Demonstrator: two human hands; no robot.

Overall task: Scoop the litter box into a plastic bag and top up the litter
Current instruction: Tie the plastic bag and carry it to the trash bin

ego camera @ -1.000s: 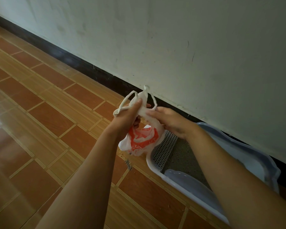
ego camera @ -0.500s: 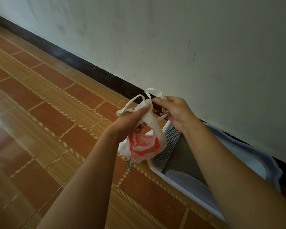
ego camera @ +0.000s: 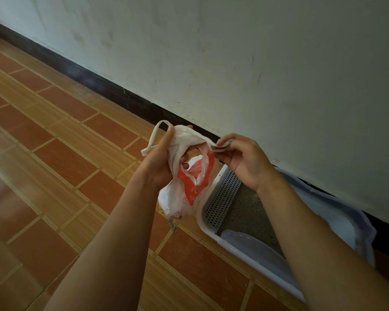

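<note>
A white plastic bag [ego camera: 184, 194] with red print hangs in the air above the left end of the litter box. My left hand [ego camera: 164, 162] grips the bag's gathered neck, with one handle loop sticking out above it. My right hand [ego camera: 240, 160] pinches the other handle and holds it stretched out to the right. Below them, the pale litter box [ego camera: 337, 216] lies along the wall, with grey litter [ego camera: 247, 209] and a perforated grid [ego camera: 222, 194] at its left end. My right forearm hides much of the box.
A small clump of spilled litter [ego camera: 173, 225] lies on the tiled floor [ego camera: 54, 176] just left of the box. The white wall [ego camera: 256, 63] with its dark skirting runs close behind the box. Open floor stretches to the left.
My right hand has moved right and pulled one handle out taut, away from my left hand. The bag's neck is now bunched tighter in my left hand.
</note>
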